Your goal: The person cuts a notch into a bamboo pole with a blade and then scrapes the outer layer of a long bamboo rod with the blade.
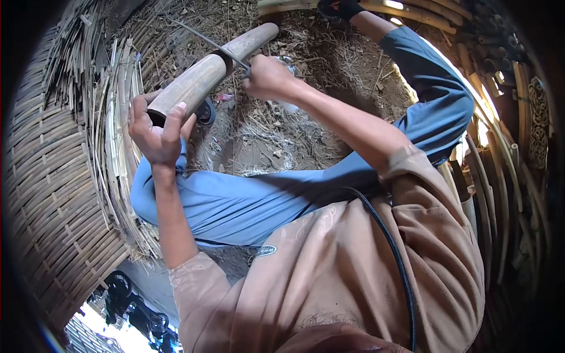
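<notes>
A bamboo pole (209, 70) is being held slanted above the lap, its near end gripped by the left hand (156, 132), fingers curled tight around the rim. A blade (212, 42) is being pressed across the pole by the right hand (268, 76), closed firmly on the handle. For a clean cut, the pole is probably best kept steady against the knee and the blade drawn evenly, away from the gripping fingers. The ground (282, 135) is being seen as bare dirt littered with dry shavings. A woven basket (53, 194) is lying at the left, and bamboo poles (500, 176) are being stacked at the right.
</notes>
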`<state>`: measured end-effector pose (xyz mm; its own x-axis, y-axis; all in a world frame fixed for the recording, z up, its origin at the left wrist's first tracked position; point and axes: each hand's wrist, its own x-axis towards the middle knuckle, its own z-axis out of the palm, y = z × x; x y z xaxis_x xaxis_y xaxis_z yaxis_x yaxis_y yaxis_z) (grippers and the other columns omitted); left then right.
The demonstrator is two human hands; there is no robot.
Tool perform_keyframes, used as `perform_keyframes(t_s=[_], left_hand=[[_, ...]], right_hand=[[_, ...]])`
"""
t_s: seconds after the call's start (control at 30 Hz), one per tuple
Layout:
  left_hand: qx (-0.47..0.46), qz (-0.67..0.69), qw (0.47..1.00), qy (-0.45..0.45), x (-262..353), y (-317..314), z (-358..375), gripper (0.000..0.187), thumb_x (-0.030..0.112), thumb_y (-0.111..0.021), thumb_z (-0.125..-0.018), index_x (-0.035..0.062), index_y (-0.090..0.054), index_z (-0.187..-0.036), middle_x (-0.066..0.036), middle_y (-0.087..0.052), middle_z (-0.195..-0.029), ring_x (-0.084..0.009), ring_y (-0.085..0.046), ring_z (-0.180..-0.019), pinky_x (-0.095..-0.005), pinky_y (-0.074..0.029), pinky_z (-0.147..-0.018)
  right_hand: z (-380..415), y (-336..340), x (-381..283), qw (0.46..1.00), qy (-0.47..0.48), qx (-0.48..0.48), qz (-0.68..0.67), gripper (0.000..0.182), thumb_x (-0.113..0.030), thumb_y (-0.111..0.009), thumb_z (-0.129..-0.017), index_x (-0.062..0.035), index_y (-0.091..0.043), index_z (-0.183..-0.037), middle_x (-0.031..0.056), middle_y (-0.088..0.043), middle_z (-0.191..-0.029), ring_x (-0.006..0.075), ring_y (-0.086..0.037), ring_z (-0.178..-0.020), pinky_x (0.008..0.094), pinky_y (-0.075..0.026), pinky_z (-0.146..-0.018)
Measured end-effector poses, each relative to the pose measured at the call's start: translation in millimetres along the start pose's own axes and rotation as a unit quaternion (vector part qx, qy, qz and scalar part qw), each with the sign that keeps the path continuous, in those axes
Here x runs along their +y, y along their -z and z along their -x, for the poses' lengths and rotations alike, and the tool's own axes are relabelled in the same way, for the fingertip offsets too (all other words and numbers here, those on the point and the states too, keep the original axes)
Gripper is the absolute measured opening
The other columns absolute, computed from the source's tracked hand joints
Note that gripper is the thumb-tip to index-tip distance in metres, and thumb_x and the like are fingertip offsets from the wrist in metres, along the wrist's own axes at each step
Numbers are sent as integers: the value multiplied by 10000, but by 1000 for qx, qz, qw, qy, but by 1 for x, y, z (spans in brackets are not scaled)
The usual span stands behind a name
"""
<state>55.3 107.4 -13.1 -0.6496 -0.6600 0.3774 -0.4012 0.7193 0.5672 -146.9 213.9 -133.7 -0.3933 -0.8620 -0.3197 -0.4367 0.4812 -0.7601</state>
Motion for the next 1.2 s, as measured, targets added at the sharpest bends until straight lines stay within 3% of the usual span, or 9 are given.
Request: perform_keyframes(t_s=[0.07,0.2,0.3,0.47,0.77,0.9,0.93,1.17,1.2], left_hand=[[-11,35,996,77,1,1,1,400,229,-774,-719,-34,-641,-989,-198,-682,-882,-316,-659,-791,-415,-537,-771],[-6,-40,996,-83,10,-5,4,426,299,-765,-737,-13,-649,-1003,-195,-667,-897,-335,-658,-823,-432,-527,-782],[-20,-51,996,-64,19,-4,5,420,309,-767,-727,-4,-647,-981,-192,-658,-903,-347,-651,-839,-433,-519,-782],[20,51,993,108,19,-5,-5,373,253,-761,-723,-13,-609,-936,-182,-661,-809,-285,-644,-712,-413,-530,-661],[16,-88,995,-42,-10,1,-1,304,229,-717,-789,-21,-624,-934,-115,-659,-805,-191,-603,-739,-321,-495,-719],[16,-68,997,19,-4,0,2,318,200,-780,-728,4,-640,-936,-154,-651,-852,-268,-634,-774,-381,-512,-698],[19,-4,995,101,3,-3,2,372,177,-855,-654,33,-650,-930,-180,-634,-896,-350,-662,-795,-444,-529,-669],[15,-17,997,75,11,-4,-3,356,225,-772,-720,-18,-603,-918,-193,-645,-844,-289,-650,-762,-402,-529,-702],[18,-5,996,92,7,-4,-4,366,207,-798,-702,-12,-607,-925,-181,-648,-832,-285,-641,-759,-395,-530,-703]], right_hand=[[35,3,-9,999,27,-21,15,207,-92,-615,-855,103,-679,-884,278,-716,-875,357,-734,-821,459,-587,-834],[-23,-4,23,998,-54,3,-29,267,-144,-666,-843,114,-704,-902,300,-719,-976,374,-735,-921,440,-594,-825],[-33,9,27,995,-80,-49,-17,301,-131,-662,-850,123,-683,-1010,304,-712,-1014,357,-736,-930,413,-605,-852],[31,-3,-1,998,17,-4,-53,286,-140,-661,-822,137,-689,-891,348,-696,-886,423,-723,-917,474,-569,-883],[-8,-5,0,997,-47,-36,-56,298,-136,-651,-820,148,-680,-903,343,-697,-927,427,-720,-922,475,-576,-857],[24,-16,-1,998,0,-22,-51,288,-143,-655,-823,130,-689,-908,344,-695,-954,438,-714,-936,458,-580,-871],[10,-21,10,999,-18,-5,-38,267,-141,-646,-841,122,-675,-883,308,-700,-905,402,-717,-878,456,-585,-828],[-6,-12,17,998,-52,-17,-39,212,-131,-615,-857,75,-630,-811,213,-678,-744,309,-699,-713,447,-594,-739],[15,-6,4,995,-58,-49,-65,309,-164,-650,-859,130,-682,-950,312,-709,-976,385,-730,-936,449,-595,-860]])
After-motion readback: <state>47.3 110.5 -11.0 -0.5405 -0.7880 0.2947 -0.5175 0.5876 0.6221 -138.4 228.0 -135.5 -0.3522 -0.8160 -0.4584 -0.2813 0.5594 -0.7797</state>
